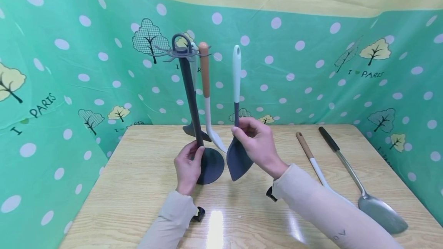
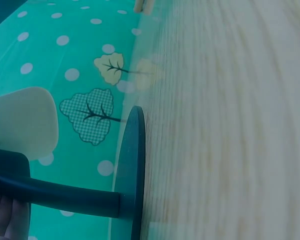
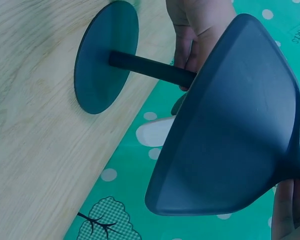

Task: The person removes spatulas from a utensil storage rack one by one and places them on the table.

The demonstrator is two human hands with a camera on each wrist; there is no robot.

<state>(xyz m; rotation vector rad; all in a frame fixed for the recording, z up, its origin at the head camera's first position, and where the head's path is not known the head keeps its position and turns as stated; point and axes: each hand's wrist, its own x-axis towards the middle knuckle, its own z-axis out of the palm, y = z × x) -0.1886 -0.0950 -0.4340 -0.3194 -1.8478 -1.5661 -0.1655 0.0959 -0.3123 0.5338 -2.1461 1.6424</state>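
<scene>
My left hand (image 1: 188, 166) grips the dark pole (image 1: 191, 95) of a utensil stand low down, just above its round base (image 1: 214, 166). The stand leans slightly, with a ring of hooks (image 1: 181, 53) and a loop on top. In my right hand (image 1: 257, 143) a turner (image 1: 237, 74) is pinched at the neck, its mint handle pointing up and its dark blade (image 3: 230, 125) down, right of the stand. From the hooks hang a brown-handled utensil (image 1: 205, 72) with a white lower part and, behind the pole, a mint-handled one with a dark head (image 1: 189, 129).
On the right of the wooden table (image 1: 138, 187) lie a metal turner (image 1: 382, 212) with a black handle and a brown-handled utensil (image 1: 304, 145), its far end hidden behind my right sleeve. A green dotted curtain (image 1: 297, 83) closes off the back and sides.
</scene>
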